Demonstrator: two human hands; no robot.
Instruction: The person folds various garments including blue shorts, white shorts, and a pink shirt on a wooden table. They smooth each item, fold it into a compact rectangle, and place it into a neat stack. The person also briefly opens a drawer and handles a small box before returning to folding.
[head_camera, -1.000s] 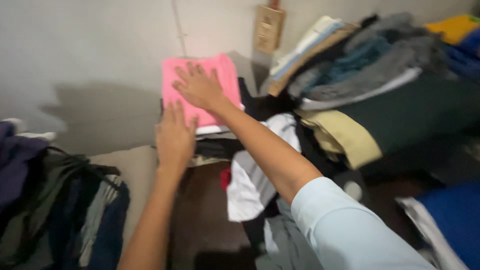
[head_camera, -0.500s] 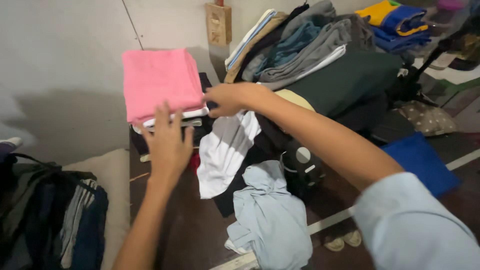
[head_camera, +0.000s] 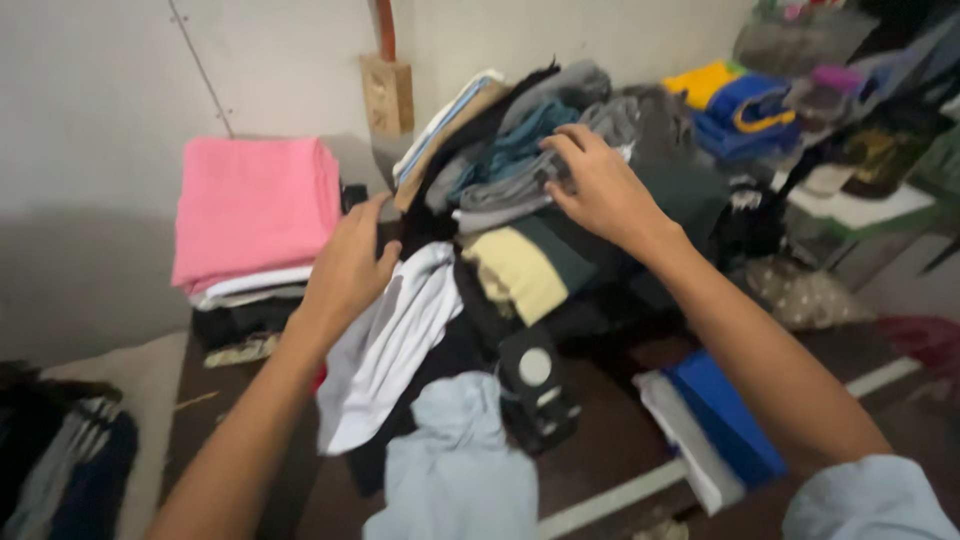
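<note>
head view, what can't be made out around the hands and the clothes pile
- Head view: the left hand covers its own fingers' grip on the white garment; closed or flat, cannot tell.
- The right hand hides what its fingers press on the grey folded clothes.
- Under the pink folded stack, lower layers are shadowed.
- The blue cloth is partly covered by the right forearm.
- The far clutter is blurred.

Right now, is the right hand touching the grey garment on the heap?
Touching: the head view shows the right hand lying on the grey garment, fingers pressed into its folds.
</note>
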